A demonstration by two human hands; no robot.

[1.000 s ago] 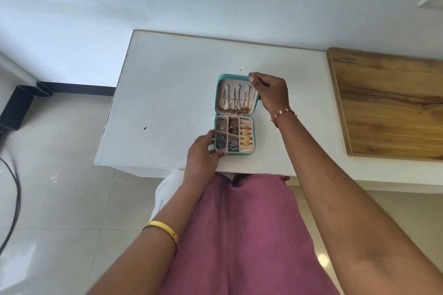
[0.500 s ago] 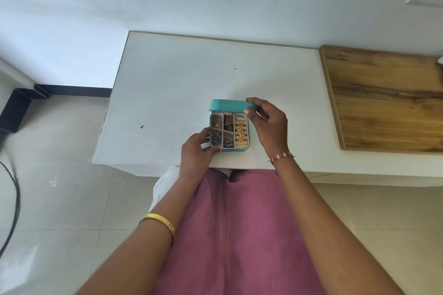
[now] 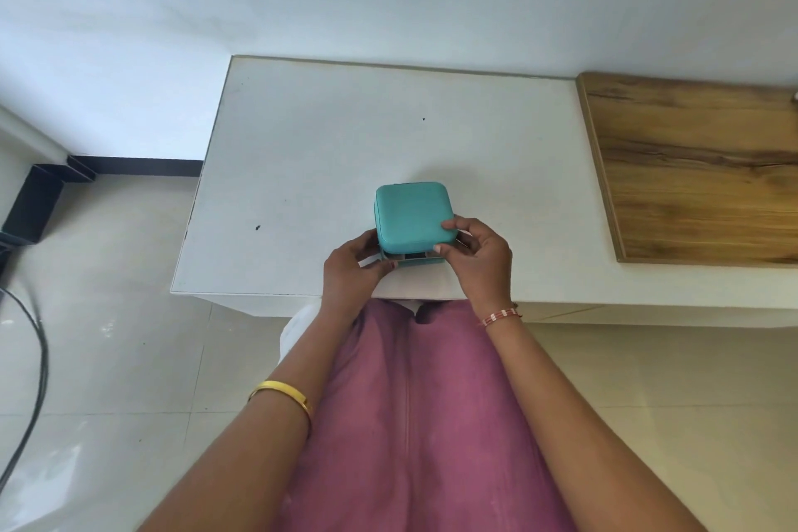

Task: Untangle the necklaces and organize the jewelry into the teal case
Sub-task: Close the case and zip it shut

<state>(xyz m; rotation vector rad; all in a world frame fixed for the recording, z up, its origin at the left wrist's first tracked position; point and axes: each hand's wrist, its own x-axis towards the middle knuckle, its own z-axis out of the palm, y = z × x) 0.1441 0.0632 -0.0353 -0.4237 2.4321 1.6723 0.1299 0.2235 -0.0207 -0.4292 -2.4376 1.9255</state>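
The teal case sits on the white table near its front edge, its lid folded down almost flat with a thin gap left at the front. My right hand pinches the lid's front right corner, thumb under the edge and a finger on top. My left hand grips the base at the front left corner. The jewelry inside is hidden under the lid, apart from a dark sliver in the gap.
A wooden board lies on the table's right side. A black cable trails across the tiled floor at left. My lap in pink cloth fills the foreground below the table edge.
My right hand has swung the lid from fully open down over the compartments, so the necklaces and rings are now covered. My left hand stayed on the base.
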